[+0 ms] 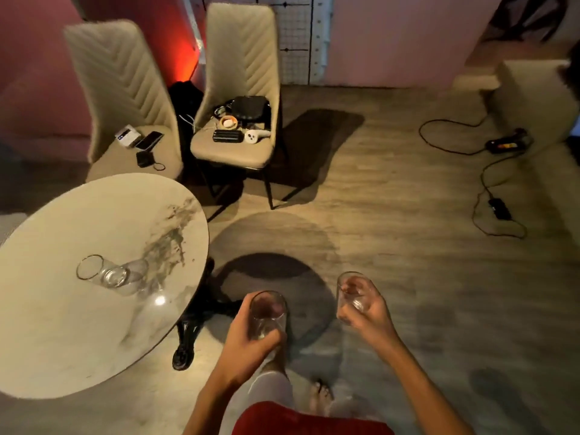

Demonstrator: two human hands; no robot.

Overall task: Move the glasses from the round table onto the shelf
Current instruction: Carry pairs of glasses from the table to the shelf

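Left fingers: your left hand (251,337) has its fingers curled round the lower half of a clear glass (268,309), thumb on the near side.
Right fingers: your right hand (367,312) grips a second glass (351,293) the same way, low on the wall, fingers wrapped round it.
Axis of the held glasses: both stand roughly upright in the fingers, mouths up, bases down by the palms. They are apart from each other, over the floor (408,246) and clear of the desk edge.
Desk: the round desk (62,340) lies to the left of your left fingers.
Glasses on the desk: what looks like two more glasses (110,274) stand close together, left of and beyond your left fingers. They overlap in view, so the count is uncertain.
Nearer hand: the left is nearer the desk, but both hands are full.
Shelf: not in view, so you cannot tell which way it lies from either hand.
Step in hand: likely the carry to the shelf; keep the mouths up and the two glasses from knocking together.
Nearby: two chairs (238,89) with small items on their seats stand beyond the desk.
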